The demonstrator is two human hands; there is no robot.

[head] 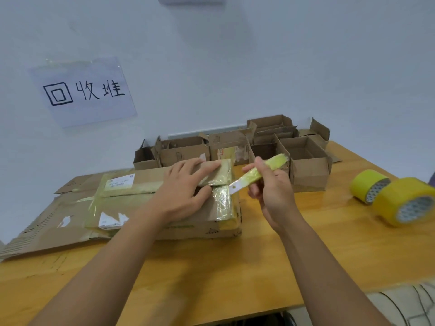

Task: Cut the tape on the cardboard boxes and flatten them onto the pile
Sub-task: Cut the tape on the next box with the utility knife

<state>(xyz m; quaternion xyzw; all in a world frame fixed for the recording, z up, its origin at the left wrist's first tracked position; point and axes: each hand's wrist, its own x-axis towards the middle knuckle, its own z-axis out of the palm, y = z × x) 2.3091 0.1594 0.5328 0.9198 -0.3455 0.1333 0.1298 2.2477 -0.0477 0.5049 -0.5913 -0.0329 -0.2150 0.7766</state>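
Wooden table [235,267] up against a plain pale wall, with a taped-up paper sign [82,92] on the wall that has handwritten characters on it. So that's the setup.

Front and centre on the table sits a low, flat cardboard box [188,222], wrapped with loads of yellowish clear tape [222,202] over its right end and across the top. It's resting partly on a pile of flattened cardboard [51,222] that spreads off to the left.

The person's left hand [186,189] lies flat on top of the box, fingers pretty much straight and pressing down on the top flaps near the right end, thumb spread out toward the taped seam. Not gripping anything, just holding the box down.

The right hand [270,189] is wrapped around a utility knife [256,175] whose handle is covered in the same yellow tape. The pale blade pokes out to the left and its tip sits right at the top right edge of the box, just by the gap between the flaps. Whether it's actually biting into the tape is hard to tell.

Behind the box, along the wall, there's a row of open cardboard boxes [303,161] with their flaps standing up. Off to the right on the table are two rolls of yellow tape [400,201] lying on their sides, touching each other. Bottom right corner shows a bit of crumpled cardboard-looking stuff, can't make out more.
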